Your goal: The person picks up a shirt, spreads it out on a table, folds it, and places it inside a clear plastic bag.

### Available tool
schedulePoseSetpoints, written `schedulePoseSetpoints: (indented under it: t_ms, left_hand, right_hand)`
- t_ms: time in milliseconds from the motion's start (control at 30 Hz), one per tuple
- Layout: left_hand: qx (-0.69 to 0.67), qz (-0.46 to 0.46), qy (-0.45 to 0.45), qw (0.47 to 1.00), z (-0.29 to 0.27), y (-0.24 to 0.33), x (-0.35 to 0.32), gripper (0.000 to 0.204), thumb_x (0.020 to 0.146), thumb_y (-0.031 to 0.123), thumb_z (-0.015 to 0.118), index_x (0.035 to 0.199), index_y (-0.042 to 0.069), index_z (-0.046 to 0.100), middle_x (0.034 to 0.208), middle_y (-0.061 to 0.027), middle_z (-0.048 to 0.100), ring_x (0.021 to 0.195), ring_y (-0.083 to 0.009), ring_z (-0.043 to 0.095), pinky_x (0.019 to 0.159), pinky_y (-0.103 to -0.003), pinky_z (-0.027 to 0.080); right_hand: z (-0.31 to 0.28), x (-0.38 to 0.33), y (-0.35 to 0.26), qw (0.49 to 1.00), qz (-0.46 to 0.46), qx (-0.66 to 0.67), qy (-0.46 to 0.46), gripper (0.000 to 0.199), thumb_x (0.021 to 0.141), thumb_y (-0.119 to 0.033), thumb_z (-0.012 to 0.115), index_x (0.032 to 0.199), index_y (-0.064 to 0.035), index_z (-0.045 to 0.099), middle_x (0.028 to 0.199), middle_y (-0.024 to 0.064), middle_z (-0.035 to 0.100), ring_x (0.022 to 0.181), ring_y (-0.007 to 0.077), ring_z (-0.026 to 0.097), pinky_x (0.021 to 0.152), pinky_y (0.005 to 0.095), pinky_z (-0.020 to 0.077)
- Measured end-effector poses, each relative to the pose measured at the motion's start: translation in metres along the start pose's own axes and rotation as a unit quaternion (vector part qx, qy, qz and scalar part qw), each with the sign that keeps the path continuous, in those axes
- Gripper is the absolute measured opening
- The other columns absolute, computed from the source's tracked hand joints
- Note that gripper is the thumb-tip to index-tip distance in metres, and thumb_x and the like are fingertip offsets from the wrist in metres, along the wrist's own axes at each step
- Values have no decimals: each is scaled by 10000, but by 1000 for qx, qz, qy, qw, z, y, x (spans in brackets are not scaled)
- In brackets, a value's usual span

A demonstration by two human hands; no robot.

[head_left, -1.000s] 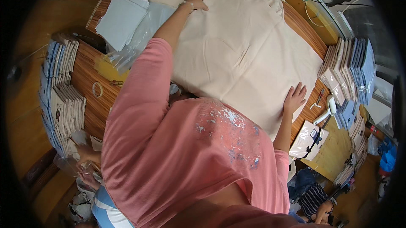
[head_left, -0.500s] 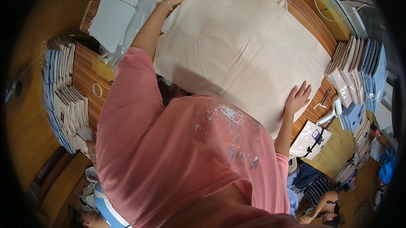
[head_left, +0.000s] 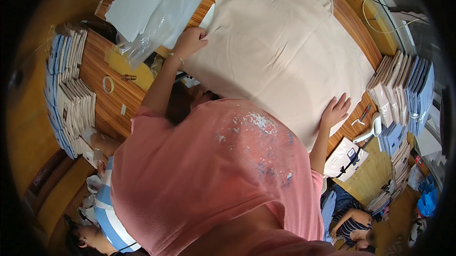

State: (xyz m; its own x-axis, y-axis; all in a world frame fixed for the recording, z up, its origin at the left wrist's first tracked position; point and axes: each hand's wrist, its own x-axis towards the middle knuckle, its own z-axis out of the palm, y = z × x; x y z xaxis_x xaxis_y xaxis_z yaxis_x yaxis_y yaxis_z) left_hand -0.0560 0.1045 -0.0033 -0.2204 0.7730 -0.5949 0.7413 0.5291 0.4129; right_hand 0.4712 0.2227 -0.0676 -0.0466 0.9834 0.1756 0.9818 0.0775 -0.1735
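A large beige garment (head_left: pixel 280 47) lies spread flat on the wooden table (head_left: pixel 114 99). My left hand (head_left: pixel 189 41) rests on its left edge, fingers curled against the cloth. Palm down with fingers spread, my right hand (head_left: pixel 335 110) presses the garment's near right corner. My pink shirt (head_left: pixel 213 175) fills the lower middle of the view.
Stacks of packed folded garments stand at the left (head_left: pixel 66 94) and right (head_left: pixel 403 94) table edges. Clear plastic bags and white sheets (head_left: pixel 147 9) lie at the far left. A tape roll (head_left: pixel 108 84) and a white handheld device (head_left: pixel 368 132) sit on the wood. Other people (head_left: pixel 351 218) sit low nearby.
My left hand has drawn back from the garment's far top toward its near left edge. The right hand has stayed on the near corner.
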Motion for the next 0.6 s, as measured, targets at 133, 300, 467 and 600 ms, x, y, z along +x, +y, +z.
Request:
schedulePoseSetpoints:
  t_ms: [133,300,467,600]
  left_hand:
    - [-451,33,-61,890,2,-4,4,509,762,171,663,1199,-9,476,1121,-99,574,998,-175,556,847,-275,443]
    - [-507,111,18,855,14,9,27,650,743,125,687,1302,7,377,1211,-104,530,1078,-181,527,898,-279,422]
    - [-132,56,316,938,1,11,31,487,738,116,652,1188,66,470,1178,-138,537,1087,-290,509,907,-331,405]
    - [25,134,458,878,-7,34,40,409,765,92,617,1155,65,495,1140,-145,547,1076,-305,499,905,-353,403]
  right_hand:
    - [0,-1,1,1000,1,2,2,483,908,-365,442,1349,-173,400,1416,144,314,1329,296,251,1035,582,162]
    - [1,-2,1,1000,0,3,7,487,908,-374,441,1353,-181,396,1418,141,314,1329,293,252,1031,589,166]
    - [5,-2,6,1000,-3,7,9,493,902,-392,451,1345,-181,406,1414,141,319,1325,300,257,1019,602,173]
    - [-6,21,27,995,10,51,-86,495,882,-426,477,1315,-190,448,1397,157,333,1306,326,279,1018,576,196]
